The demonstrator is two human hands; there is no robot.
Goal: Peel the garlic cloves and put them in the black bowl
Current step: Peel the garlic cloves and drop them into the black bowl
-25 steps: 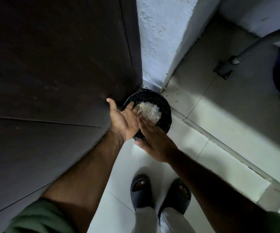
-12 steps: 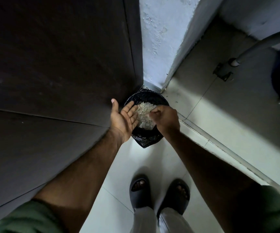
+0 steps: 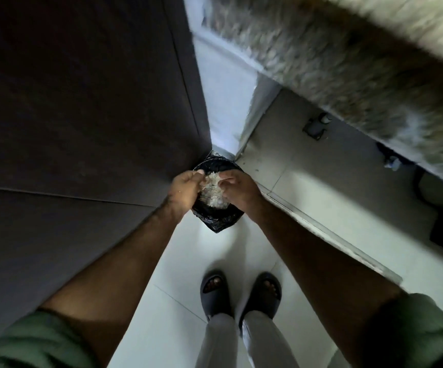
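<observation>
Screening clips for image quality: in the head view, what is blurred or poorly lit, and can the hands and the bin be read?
Head view: the speckled countertop top right is smeared by motion blur; the dark panel on the left is underexposed; wide-angle bending shows at the edges. The left hand, right hand and pale peels over the black bin bag are dim but legible.

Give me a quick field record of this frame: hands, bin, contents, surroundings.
left hand: above the bin's left rim, fingers curled; grip unclear
right hand: above the bin's right side, fingers curled; grip unclear
bin: on the floor in a corner, lined with a black bag
garlic skins: pale papery heap seen between the hands
floor: light tiles
sandals: dark pair, below the bin in frame
</observation>
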